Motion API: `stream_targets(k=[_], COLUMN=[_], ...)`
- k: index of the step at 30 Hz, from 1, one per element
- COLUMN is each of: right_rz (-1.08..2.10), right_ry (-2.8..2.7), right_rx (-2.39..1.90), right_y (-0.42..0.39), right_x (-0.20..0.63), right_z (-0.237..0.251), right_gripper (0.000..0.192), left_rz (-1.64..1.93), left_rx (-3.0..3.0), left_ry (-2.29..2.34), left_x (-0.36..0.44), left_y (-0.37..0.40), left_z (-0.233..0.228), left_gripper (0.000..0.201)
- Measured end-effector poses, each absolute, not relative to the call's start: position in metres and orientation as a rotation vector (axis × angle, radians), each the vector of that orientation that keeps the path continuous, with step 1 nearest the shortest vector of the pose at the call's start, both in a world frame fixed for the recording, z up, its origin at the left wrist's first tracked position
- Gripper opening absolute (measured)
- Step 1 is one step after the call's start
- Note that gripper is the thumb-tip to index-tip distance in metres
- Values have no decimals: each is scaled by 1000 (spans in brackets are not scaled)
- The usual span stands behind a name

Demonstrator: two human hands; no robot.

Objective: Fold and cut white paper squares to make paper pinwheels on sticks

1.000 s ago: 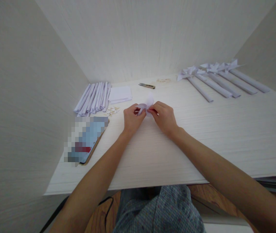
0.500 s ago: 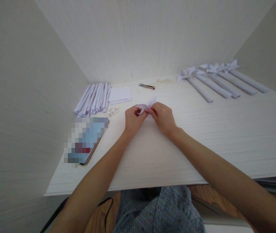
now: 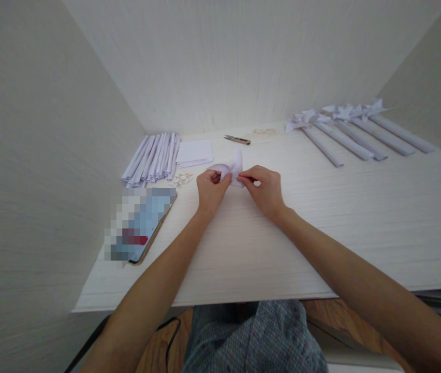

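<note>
A white paper pinwheel (image 3: pixel 236 165) with curled, folded blades is held up just above the table. My left hand (image 3: pixel 210 191) is closed around its left side, the thumb pressing near the middle. On the right edge of the paper, the fingertips of my right hand (image 3: pixel 263 187) are pinched together; whether a tiny piece is also between them is too small to tell. Left of my hands lie small whitish bits (image 3: pixel 181 179) and a stack of white paper squares (image 3: pixel 194 152). Thread snips (image 3: pixel 237 140) rest beyond the hands.
A bundle of rolled paper sticks (image 3: pixel 152 158) lies at the back left, with a phone (image 3: pixel 148 223) in front of it. Several pinwheels on paper sticks (image 3: pixel 354 129) lie at the back right. More small bits (image 3: pixel 264 131) are near the back wall (image 3: pixel 220 67).
My right hand has drawn slightly away from the pinwheel's middle to its right edge, its fingers in a pinch. More of the paper blades now shows. My left hand still holds the pinwheel.
</note>
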State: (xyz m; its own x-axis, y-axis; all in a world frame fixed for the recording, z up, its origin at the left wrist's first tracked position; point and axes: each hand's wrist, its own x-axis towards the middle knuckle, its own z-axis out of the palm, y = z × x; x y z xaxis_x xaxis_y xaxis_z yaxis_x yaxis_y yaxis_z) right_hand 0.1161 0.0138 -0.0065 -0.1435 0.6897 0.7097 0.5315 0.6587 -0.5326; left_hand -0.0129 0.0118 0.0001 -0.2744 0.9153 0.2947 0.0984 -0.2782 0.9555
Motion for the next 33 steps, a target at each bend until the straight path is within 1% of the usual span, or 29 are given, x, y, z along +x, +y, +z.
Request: stream_targets(k=[8,12,18,23,30,33], right_rz=[129,86,28,68,121,112], right_ry=[-1884,-1938,-2030,-2045,-2037,-2081], right_rx=[-976,-1022,-1155,-1189,-1211,-1242], right_y=[9,9,8,7,7,6], right_x=[117,118,117,116,116,117], right_z=[-5,-3,-1,0,1,1], right_gripper=[15,14,19,20,15,17], left_rz=[1662,1650,1632,1610,1571,1564], left_rx=[1295,1312,1303,1332,1378,1385], left_ry=[1338,1363,1388,1387,1404,1427], left_x=[-13,-12,-13,-13,-12,-12], left_y=[12,12,13,13,11,11], left_z=[2,2,0,-2,-1,0], left_gripper=[9,8,8,9,8,7])
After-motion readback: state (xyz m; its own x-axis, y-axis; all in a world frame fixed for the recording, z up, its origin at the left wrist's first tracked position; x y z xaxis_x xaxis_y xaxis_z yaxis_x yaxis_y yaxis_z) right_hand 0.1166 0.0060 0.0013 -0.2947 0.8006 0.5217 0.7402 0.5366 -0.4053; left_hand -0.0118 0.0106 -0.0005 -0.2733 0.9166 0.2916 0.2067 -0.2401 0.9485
